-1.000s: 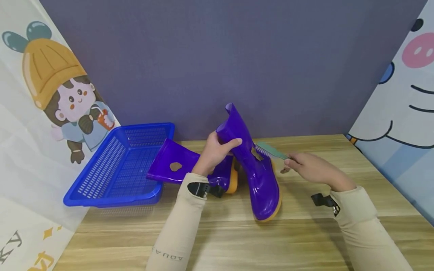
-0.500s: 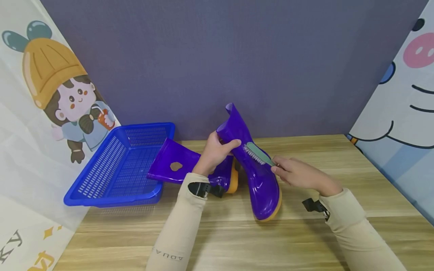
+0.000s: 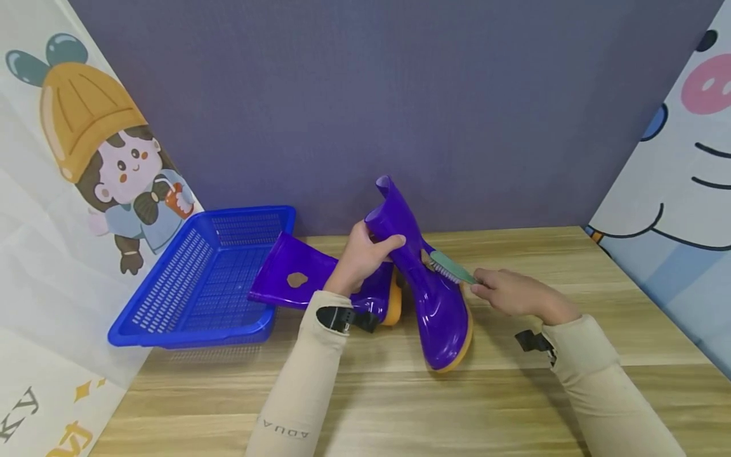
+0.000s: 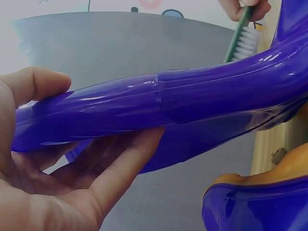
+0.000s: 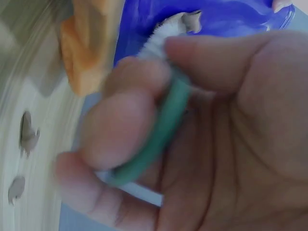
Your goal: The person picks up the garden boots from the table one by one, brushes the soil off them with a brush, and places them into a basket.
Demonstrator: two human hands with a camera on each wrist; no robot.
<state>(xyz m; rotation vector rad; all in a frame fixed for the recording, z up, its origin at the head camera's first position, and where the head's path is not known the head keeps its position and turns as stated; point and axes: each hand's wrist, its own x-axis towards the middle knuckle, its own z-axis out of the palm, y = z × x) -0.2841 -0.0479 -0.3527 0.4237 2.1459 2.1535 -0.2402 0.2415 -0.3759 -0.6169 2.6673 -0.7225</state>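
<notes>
Bare worktop (image 3: 514, 406) lies open in front of and to the right of the upright boot (image 3: 434, 298). To its left the way is blocked by the lying boot (image 3: 308, 279) (its shaft over the basket rim) and the blue basket (image 3: 188, 285).

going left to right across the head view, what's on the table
blue basket → lying purple boot → left hand gripping the upright purple boot → green brush → right hand holding it
</notes>
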